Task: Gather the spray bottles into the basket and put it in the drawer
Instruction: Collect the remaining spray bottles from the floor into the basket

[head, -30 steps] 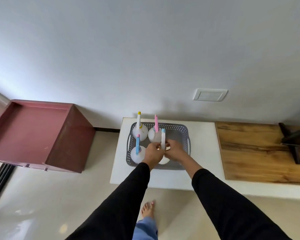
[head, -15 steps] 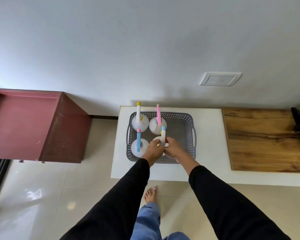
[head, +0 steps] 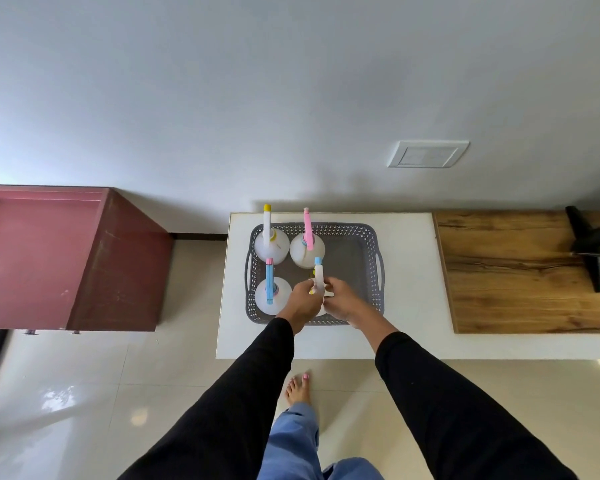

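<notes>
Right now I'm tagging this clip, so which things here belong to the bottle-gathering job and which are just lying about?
Part of the job:
- grey basket
- yellow-tipped bottle
- pink-headed bottle
- blue-headed bottle
- fourth bottle, in both hands: left hand, right hand
- maroon drawer

Just lying about:
- wooden board
- black stand
- wall switch plate

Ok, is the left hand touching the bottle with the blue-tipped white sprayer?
Touching. In the head view, the left hand has its fingers wrapped around the sprayer neck of the blue-tipped bottle, with no gap visible.
</notes>
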